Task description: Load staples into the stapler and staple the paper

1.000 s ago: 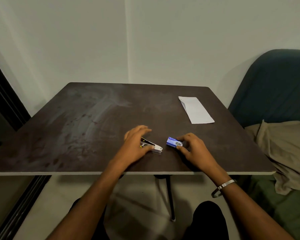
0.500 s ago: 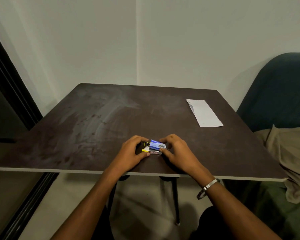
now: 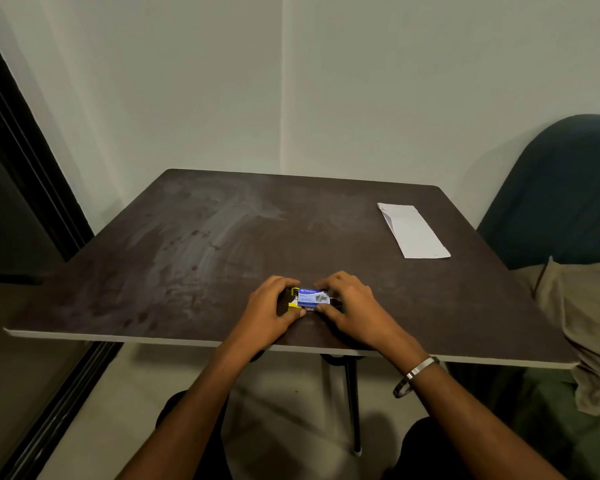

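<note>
Resting near the front edge of the dark table, a small blue box of staples sits between both hands, seemingly on top of the stapler, of which only a yellow end and a dark strip show at the box's left and under it. The left hand curls round the stapler's left end, thumb at the near side and fingers over the far side, closed on it. The right hand cups the right end of the box, fingers bent over the far edge and thumb pressing the near edge, closed on the box. Whether the box is open cannot be told. A metal bangle hangs on the right wrist. Well apart, toward the far right corner of the table, lies a folded white sheet of paper, flat and untouched. Beyond the table's right edge stand a dark blue chair and a beige cloth.
</note>
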